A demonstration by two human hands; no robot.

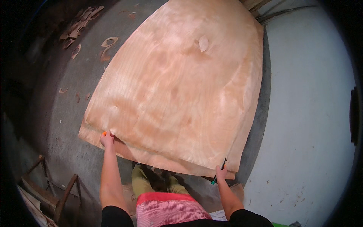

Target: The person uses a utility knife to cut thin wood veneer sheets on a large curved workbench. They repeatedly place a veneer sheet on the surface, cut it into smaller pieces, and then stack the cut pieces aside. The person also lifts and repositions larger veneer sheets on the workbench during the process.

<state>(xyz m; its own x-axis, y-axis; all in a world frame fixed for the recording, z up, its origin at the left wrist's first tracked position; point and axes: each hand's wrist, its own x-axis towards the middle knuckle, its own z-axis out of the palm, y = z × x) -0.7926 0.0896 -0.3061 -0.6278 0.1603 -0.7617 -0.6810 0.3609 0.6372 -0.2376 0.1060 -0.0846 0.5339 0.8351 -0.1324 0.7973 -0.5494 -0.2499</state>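
A large, thin wood veneer sheet (170, 87) lies on top of another in front of me, its near edge slightly lifted and wavy. My left hand (107, 139) pinches the near left edge of the upper sheet; a small orange spot shows at its fingers. At the near right corner, my right hand (222, 172) is closed around a slim dark tool (214, 181) with a green end, its tip pointing away over the sheet. Whether those fingers also grip the veneer, I cannot tell. The lower veneer sheet (138, 154) sticks out along the near edge.
A leaf-shaped veneer piece (203, 43) rests on the sheet. Veneer offcuts (109, 41) with cut-out holes lie on the grey floor at left, beside a scrap pile (84, 22). A rusty metal frame (68, 195) stands near left. A pale surface (302, 113) runs along the right.
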